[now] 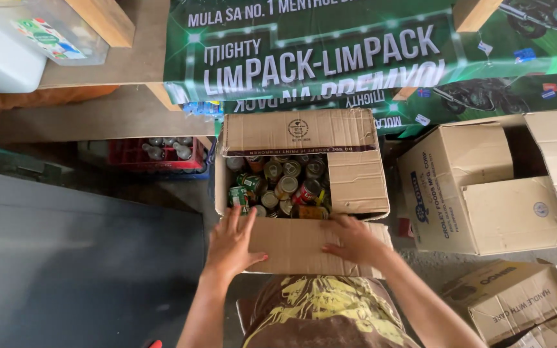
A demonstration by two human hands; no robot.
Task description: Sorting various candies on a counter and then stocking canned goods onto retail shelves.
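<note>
Both hands, the left hand (pixel 230 241) and right hand (pixel 351 238), lie open and flat on the near flap (pixel 294 246) of the cardboard box (pixel 356 180) on the floor, pressing it outward so the cans (pixel 278 187) inside show.

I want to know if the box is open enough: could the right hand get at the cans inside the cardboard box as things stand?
Probably yes. The right hand rests on the near flap of the cardboard box, beside the cans, which lie uncovered; only the right-side flap overhangs part of them.
</note>
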